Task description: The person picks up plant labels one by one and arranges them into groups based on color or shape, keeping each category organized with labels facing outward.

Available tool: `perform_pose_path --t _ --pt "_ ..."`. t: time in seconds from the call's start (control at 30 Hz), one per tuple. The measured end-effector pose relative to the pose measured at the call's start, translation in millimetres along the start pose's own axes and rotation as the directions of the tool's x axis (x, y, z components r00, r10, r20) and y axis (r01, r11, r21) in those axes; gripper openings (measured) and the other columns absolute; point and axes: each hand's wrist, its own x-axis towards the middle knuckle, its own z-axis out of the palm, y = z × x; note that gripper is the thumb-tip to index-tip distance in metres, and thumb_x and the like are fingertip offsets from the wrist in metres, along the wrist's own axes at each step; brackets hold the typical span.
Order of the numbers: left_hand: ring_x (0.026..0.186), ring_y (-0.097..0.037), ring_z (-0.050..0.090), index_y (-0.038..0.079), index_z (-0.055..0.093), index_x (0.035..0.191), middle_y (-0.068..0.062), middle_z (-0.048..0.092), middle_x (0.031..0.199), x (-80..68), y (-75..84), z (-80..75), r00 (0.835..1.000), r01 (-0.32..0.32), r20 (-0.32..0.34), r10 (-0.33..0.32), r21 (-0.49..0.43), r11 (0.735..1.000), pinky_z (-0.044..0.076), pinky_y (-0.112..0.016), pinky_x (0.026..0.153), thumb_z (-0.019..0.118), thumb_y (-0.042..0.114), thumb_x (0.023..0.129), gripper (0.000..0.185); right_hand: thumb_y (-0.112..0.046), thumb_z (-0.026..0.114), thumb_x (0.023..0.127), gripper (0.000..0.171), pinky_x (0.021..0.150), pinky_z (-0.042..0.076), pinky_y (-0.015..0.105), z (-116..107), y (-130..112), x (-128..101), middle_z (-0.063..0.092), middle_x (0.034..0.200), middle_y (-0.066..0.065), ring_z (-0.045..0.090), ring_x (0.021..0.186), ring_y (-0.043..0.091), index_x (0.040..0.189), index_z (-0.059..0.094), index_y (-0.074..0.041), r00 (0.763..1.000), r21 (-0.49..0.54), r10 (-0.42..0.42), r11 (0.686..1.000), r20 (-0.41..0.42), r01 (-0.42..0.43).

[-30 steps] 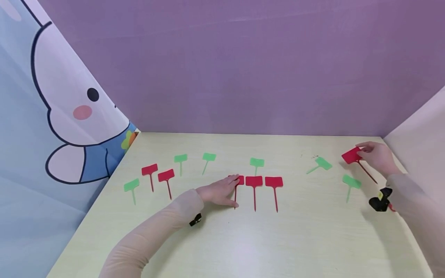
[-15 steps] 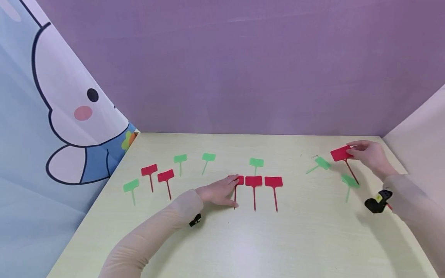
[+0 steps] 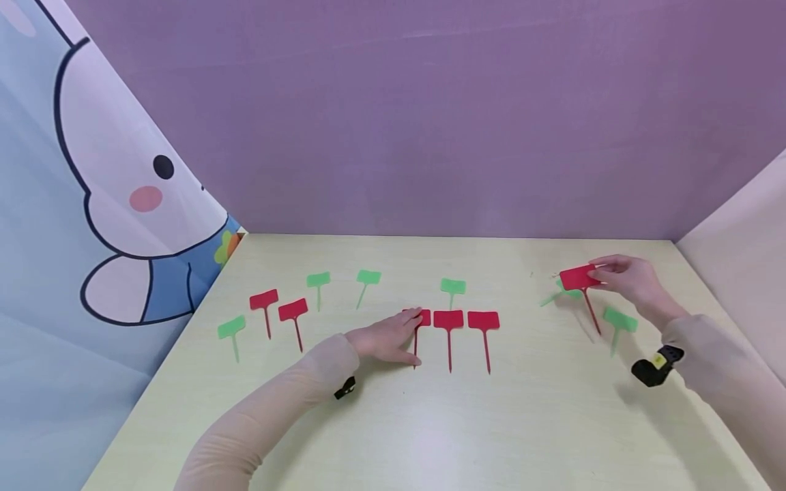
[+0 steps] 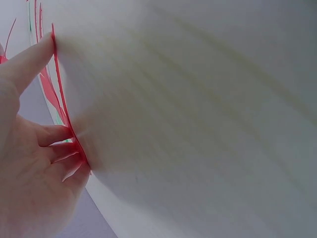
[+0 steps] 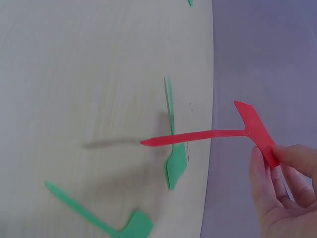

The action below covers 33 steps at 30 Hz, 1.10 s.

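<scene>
The person's right hand (image 3: 629, 279) is reaching out over the far right of the pale table (image 3: 430, 423), its fingers (image 5: 292, 161) pinching the head of a red plant tag (image 3: 578, 277) and holding it up off the surface, so that the stake is slanting down toward the person. In the right wrist view the tag (image 5: 247, 131) is hanging clear above the tabletop and casting a shadow on it. Just under and behind it a green tag (image 3: 563, 291) is lying flat, and another green tag (image 3: 619, 320) is lying near the wrist.

The left hand (image 3: 387, 337) is resting flat on the table near the middle, fingers straight and close together, the fingertips (image 4: 39, 49) pressing on the leftmost red tag (image 3: 422, 319) of a row of three; the other two (image 3: 448, 320) (image 3: 484, 322) are lying just beside it, stakes pointing toward the person. A green tag (image 3: 453, 287) is lying just behind that row.

Farther left, two red tags (image 3: 264, 300) (image 3: 293, 310) and three green ones (image 3: 231, 328) (image 3: 318, 279) (image 3: 368, 277) are lying scattered, well apart from both hands.
</scene>
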Motion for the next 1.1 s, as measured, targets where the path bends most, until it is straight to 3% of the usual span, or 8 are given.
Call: perform_pose_path --t 0.17,0.23,0.4,0.67,0.8,1.1 --pt "0.135 -0.018 0.007 0.005 0.014 0.141 -0.005 0.006 0.148 -0.8 0.3 -1.0 1.000 0.002 0.006 -0.002 0.005 1.000 0.015 -0.029 0.108 0.055 0.050 0.081 0.086 -0.019 0.064 0.081 0.040 0.066 0.052 0.024 21.7 -54.9 -33.4 0.063 0.082 -0.010 0.063 0.071 0.006 0.112 0.053 0.005 0.995 -0.034 0.041 0.999 0.096 -0.038" --pt "0.135 -0.018 0.006 0.006 0.014 0.141 -0.005 0.005 0.148 -1.2 0.7 -1.8 1.000 0.004 0.011 -0.004 0.004 1.000 0.015 -0.029 0.108 0.055 0.050 0.081 0.086 -0.023 0.066 0.080 0.043 0.069 0.052 0.023 28.7 -59.2 -38.3 0.061 0.083 -0.014 0.062 0.073 0.004 0.112 0.054 0.002 0.992 -0.037 0.082 0.996 0.093 -0.079" --pt "0.135 -0.018 0.006 0.006 0.014 0.142 -0.005 0.005 0.148 -2.4 2.3 -3.9 1.000 0.010 0.014 -0.010 -0.007 1.000 0.015 -0.029 0.108 0.055 0.050 0.080 0.086 -0.023 0.070 0.075 0.028 0.070 0.052 0.025 36.6 -36.6 -31.6 0.063 0.087 -0.010 0.063 0.076 0.007 0.101 0.063 -0.015 0.985 0.111 0.120 0.985 0.126 -0.134" --pt "0.135 -0.018 0.008 0.005 0.015 0.141 -0.006 0.006 0.148 -3.6 3.6 -4.8 1.000 0.005 0.010 -0.004 -0.005 1.000 0.016 -0.029 0.107 0.055 0.049 0.081 0.085 -0.011 0.060 0.083 0.043 0.075 0.051 0.030 62.5 -88.4 -61.9 0.058 0.085 -0.014 0.060 0.075 0.003 0.115 0.045 0.015 0.974 0.060 0.120 0.989 0.190 -0.134" --pt "0.134 -0.018 0.009 0.006 0.015 0.141 -0.005 0.007 0.148 -3.8 4.2 -5.4 1.000 0.011 0.010 -0.011 -0.008 1.000 0.017 -0.030 0.107 0.056 0.050 0.080 0.086 -0.010 0.057 0.085 0.046 0.076 0.050 0.029 70.4 -97.2 -68.9 0.055 0.087 -0.015 0.059 0.076 0.001 0.118 0.041 0.016 0.968 0.053 0.142 0.986 0.207 -0.156" --pt "0.134 -0.018 0.009 0.006 0.015 0.141 -0.005 0.007 0.148 -2.8 3.7 -4.9 1.000 0.017 0.011 -0.017 -0.008 1.000 0.017 -0.029 0.107 0.056 0.049 0.080 0.086 -0.006 0.057 0.085 0.039 0.076 0.050 0.026 79.9 -92.4 -72.2 0.058 0.083 -0.014 0.060 0.075 0.002 0.115 0.045 0.016 0.954 0.122 0.149 0.975 0.260 -0.185"
